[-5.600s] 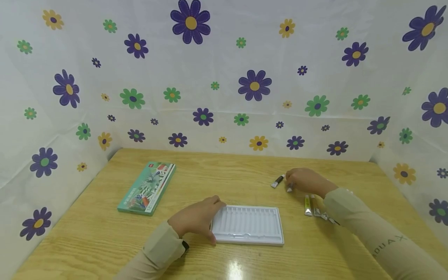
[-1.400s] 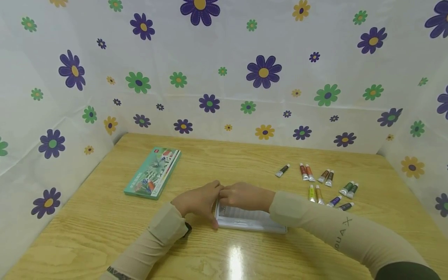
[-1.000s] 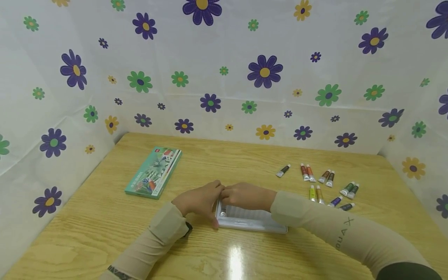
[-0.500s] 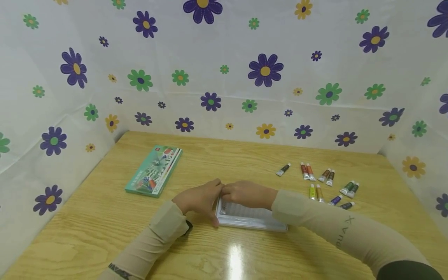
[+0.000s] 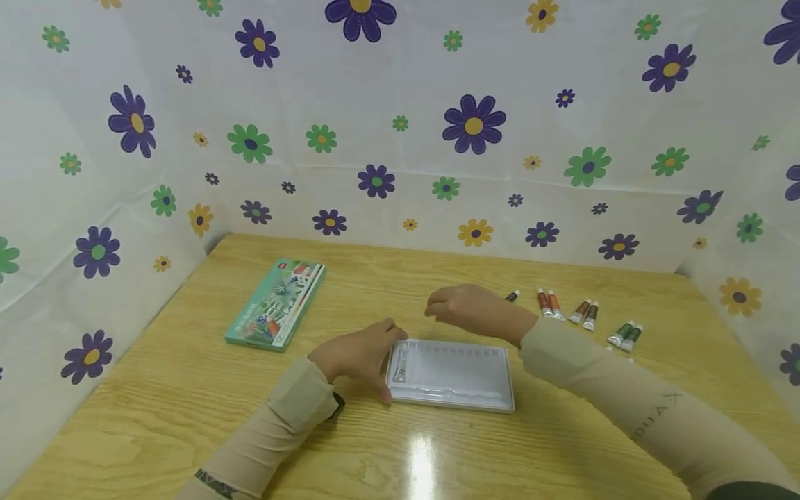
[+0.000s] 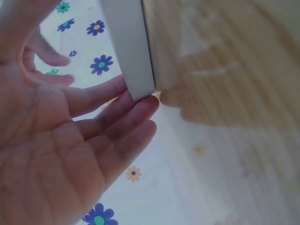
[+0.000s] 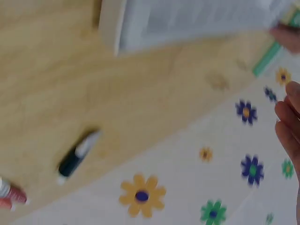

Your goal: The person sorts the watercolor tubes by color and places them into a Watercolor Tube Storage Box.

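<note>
My left hand [image 5: 356, 357] grips the left end of a shallow white plastic tray [image 5: 456, 375], fingers at the far corner and thumb at the near one. In the left wrist view, its fingertips [image 6: 149, 104] lie against the tray's corner. A pale paint tube [image 5: 401, 364] lies in the leftmost slot of the tray. Just beyond the tray's far edge, my right hand [image 5: 471, 309] hovers with loosely bent fingers and nothing in them. The right wrist view catches only its fingers [image 7: 288, 124] at the right border, with a dark paint tube [image 7: 75, 157] on the table.
A green paint box [image 5: 275, 305] lies at the back left. Red and orange tubes [image 5: 544, 303], brown tubes [image 5: 590, 316] and green tubes [image 5: 621, 335] lie in pairs at the right. My right sleeve [image 5: 562, 351] covers other tubes. Flowered cloth walls enclose the table.
My right hand came from the tubes at right to the tray's left end, then lifted away toward the back right. A tube now shows in the leftmost slot. My left hand keeps its grip.
</note>
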### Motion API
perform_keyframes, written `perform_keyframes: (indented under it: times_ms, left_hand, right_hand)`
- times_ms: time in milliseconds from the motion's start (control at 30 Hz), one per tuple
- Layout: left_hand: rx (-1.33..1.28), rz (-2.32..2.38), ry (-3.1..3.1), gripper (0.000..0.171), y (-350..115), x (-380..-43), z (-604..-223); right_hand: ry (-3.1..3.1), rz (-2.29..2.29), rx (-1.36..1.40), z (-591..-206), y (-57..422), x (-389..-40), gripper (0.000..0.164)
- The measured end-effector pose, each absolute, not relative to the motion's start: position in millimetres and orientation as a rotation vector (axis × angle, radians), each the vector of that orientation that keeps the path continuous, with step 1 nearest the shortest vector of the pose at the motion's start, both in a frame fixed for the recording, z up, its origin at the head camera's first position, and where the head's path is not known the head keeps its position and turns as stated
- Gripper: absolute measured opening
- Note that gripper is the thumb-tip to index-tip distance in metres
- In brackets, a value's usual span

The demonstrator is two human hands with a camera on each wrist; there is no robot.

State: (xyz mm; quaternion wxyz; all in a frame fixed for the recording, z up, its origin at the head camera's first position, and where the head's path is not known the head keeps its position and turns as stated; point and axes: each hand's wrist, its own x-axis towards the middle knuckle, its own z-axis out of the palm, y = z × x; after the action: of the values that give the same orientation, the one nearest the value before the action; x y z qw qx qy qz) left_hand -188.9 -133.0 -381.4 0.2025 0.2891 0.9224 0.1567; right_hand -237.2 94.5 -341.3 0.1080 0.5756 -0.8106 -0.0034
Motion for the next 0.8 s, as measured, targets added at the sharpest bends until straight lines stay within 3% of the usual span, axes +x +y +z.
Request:
perform_keyframes:
  times_ms: [267, 533, 800]
  left_hand:
    - [0.8, 0.419, 2.589, 0.1, -133, -189, -383]
    - [0.822, 0.445, 2.588, 0.099, -134, -189, -385]
    - [0.805, 0.451, 2.578, 0.099, -134, -191, -386]
  right_hand:
    - [-2.736, 0.039, 1.395, -329, 146, -272, 0.024]
    - [-2.929, -0.036, 1.299, -359, 183, -294, 0.02]
    - [-2.995, 0.069, 1.271, -369, 189, -300, 0.017]
